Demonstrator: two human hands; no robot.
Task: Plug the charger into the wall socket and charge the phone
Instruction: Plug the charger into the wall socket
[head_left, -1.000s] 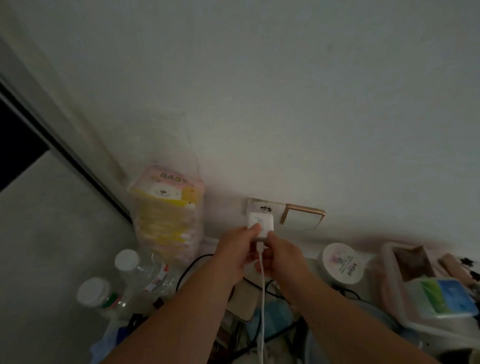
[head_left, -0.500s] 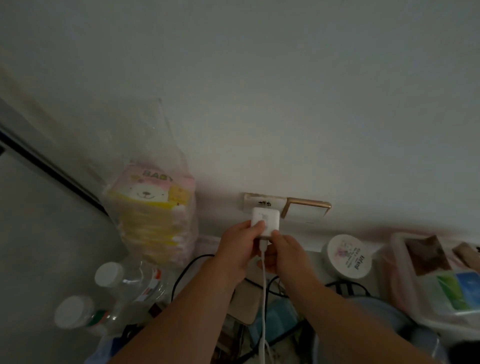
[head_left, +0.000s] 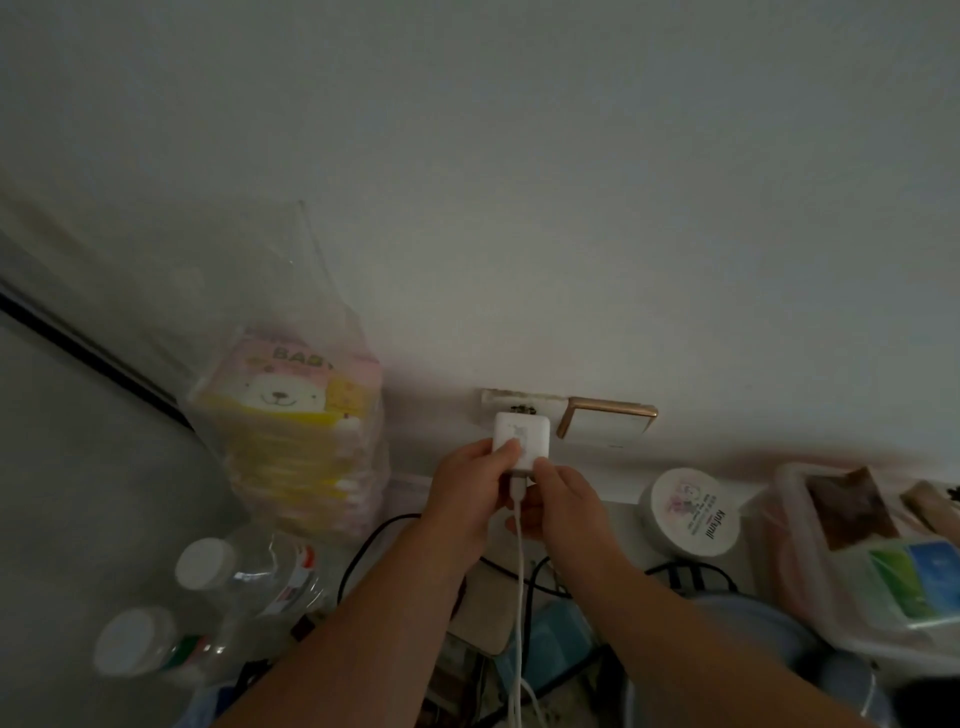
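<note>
Fingers of the left hand (head_left: 470, 488) pinch the white square plastic charger (head_left: 521, 440) from the left; the right hand (head_left: 563, 501) grips its lower edge where the white cable (head_left: 519, 571) exits. The charger sits against the white wall socket (head_left: 511, 406). Seating depth is not visible. Risk: angled pressure could misalign the pins; cable tension could unseat the charger.

Both hands, left hand (head_left: 470, 486) and right hand (head_left: 563, 501), pinch the white charger (head_left: 521, 438) against the wall socket (head_left: 511, 406).

Baby wipes (head_left: 291, 431), 2 bottles (head_left: 208, 597), jar (head_left: 688, 512).
</note>
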